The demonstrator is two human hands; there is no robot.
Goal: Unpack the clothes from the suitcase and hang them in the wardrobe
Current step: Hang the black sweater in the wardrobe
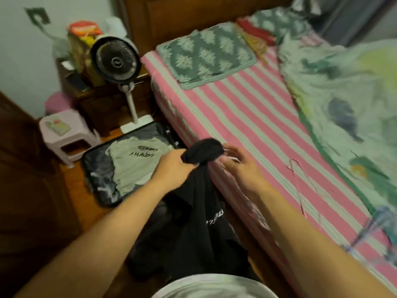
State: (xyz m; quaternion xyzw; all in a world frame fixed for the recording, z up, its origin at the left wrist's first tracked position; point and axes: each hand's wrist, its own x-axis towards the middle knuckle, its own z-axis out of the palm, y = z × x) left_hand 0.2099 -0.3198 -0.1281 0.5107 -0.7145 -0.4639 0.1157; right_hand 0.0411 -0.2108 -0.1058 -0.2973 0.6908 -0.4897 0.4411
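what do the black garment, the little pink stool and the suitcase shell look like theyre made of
Black printed garment: soft knit fabric, probably cotton jersey; it drapes limp and bunches where the left hand grips it. Small pale pink stool: moulded plastic, smooth and slightly glossy, apparently one piece. Open dark suitcase: the shell is hidden; only a shiny, crinkled synthetic-looking lining shows.

Suitcase (101,168): lying open on the floor, left of the bed (257,130), with a folded shirt (137,162) resting inside it. Stool (64,134): standing left of and behind the suitcase. Fan (117,61): standing behind the suitcase, beside the bed's head end, in front of a cabinet (103,97) that is carrying boxes. Pillow (206,54): lying at the head of the bed. Quilt (348,108): lying along the bed's right side. Garment (199,214): hanging between the suitcase and the bed edge, its top bunched in the left hand (174,166); right hand (238,164) hovering just right of it, over the bed edge.
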